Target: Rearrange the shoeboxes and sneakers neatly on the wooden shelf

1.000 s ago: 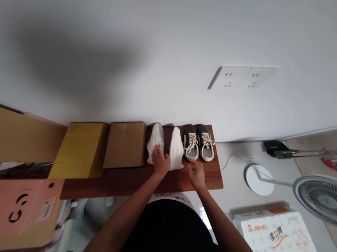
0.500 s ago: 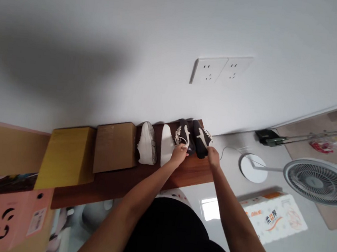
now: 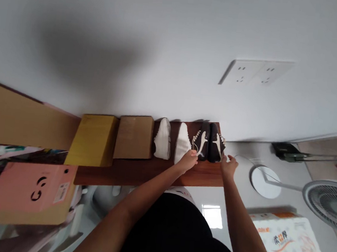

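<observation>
A pair of dark brown sneakers with cream trim stands side by side at the right end of a reddish-brown wooden shelf (image 3: 201, 179). My left hand (image 3: 189, 160) is beside the heel of the left dark sneaker (image 3: 203, 143), its fingertips close to the cream lace; whether they touch is unclear. Just off the heel of the right dark sneaker (image 3: 215, 147), my right hand (image 3: 228, 166) has its thumb and fingers apart and holds nothing. Left of them stand two white sneakers (image 3: 163, 139), the nearer one (image 3: 182, 141) partly behind my left hand.
A brown box (image 3: 134, 138) and a yellow box (image 3: 91, 140) sit further left on the shelf. Below is a pink box (image 3: 32, 188). On the right are a white fan (image 3: 333, 205) and a white printed package (image 3: 287, 240). Wall sockets (image 3: 256, 73) are above.
The dark sneakers now stand upright and together on the shelf. My right hand has let go of its sneaker and moved slightly away; my left hand's grip has loosened. The view has shifted left.
</observation>
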{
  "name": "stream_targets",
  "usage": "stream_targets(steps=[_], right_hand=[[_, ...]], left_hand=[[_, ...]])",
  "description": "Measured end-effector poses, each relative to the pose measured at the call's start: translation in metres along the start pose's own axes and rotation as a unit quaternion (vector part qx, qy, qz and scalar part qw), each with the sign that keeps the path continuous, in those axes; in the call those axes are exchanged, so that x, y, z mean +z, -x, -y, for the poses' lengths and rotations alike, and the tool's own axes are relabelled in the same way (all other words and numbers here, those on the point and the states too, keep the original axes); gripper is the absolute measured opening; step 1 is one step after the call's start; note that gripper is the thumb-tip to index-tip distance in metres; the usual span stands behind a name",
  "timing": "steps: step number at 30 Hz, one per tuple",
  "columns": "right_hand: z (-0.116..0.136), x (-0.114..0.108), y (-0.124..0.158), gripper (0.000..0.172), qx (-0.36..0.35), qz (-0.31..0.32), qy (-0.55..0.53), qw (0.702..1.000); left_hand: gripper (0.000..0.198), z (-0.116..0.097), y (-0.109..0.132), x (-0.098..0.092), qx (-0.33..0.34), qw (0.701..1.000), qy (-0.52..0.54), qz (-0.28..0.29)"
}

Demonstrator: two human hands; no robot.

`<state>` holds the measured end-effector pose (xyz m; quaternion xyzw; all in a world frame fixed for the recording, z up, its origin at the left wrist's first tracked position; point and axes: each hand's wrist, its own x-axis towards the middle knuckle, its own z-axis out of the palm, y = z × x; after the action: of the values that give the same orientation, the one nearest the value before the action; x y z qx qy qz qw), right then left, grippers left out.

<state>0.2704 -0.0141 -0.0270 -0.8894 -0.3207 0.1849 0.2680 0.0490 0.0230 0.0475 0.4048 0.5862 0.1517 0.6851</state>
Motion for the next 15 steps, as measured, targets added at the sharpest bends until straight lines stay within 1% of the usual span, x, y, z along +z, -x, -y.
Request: stream_targets(steps=[1,2,4,6,9,15], right_hand=[[-0.001,-0.002,0.008,0.059,-0.014,-0.007,-0.011,1.000],[0.000,-0.003,0.018,0.059,-0.025,0.001,-0.030,0.999],[0.007,-0.002,0.043,0.059,-0.038,0.049,-0.082,0.995],[0.020,0.004,0.074,0.060,-0.032,0.113,-0.133,0.984],[0.053,0.022,0.128,0.059,-0.023,0.193,-0.174,0.965],[0.141,0.070,0.236,0.046,-0.068,0.326,-0.210,0.919]], left_hand=[[0.033,0.005,0.013,-0.011,-0.010,1.000,0.002,0.013],[0.033,0.012,0.026,-0.024,-0.018,1.000,0.003,0.024],[0.031,0.027,0.050,-0.054,-0.029,0.999,0.002,0.023],[0.031,0.044,0.072,-0.085,-0.028,1.000,-0.002,-0.003],[0.031,0.069,0.099,-0.132,-0.013,0.999,-0.011,-0.040],[0.030,0.111,0.149,-0.213,0.063,0.993,-0.063,-0.072]])
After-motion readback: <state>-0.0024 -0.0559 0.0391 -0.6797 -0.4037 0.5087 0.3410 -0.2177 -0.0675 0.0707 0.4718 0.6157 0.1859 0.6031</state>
